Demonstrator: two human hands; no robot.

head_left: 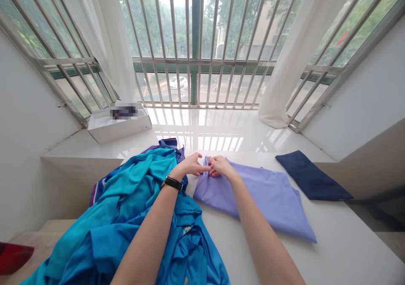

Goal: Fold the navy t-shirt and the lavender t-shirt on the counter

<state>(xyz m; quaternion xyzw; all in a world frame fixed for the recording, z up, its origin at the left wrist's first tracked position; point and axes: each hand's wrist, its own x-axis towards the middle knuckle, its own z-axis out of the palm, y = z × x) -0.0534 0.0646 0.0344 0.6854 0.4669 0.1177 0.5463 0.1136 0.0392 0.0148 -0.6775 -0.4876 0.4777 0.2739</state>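
Observation:
A folded lavender garment (262, 192) lies flat on the white table, its narrow left end bunched a little. At that end my right hand (220, 166) has its fingers curled on the cloth, pinching the edge. My left hand (190, 165), with a black-strapped watch (172, 183) on the wrist, is just left of it. Its thumb and fingers are apart, and the fingertips reach to the garment's edge by my right fingers. Under and beside my left forearm spreads a loose heap of teal and blue clothes (136, 196). What kind of garment the lavender one is cannot be told.
A folded navy cloth (311, 175) rests at the right edge of the table. On the windowsill (202, 128) behind, an open white box (122, 126) stands at the left. White curtains (278, 86) hang before barred windows. Something red (14, 257) shows at lower left.

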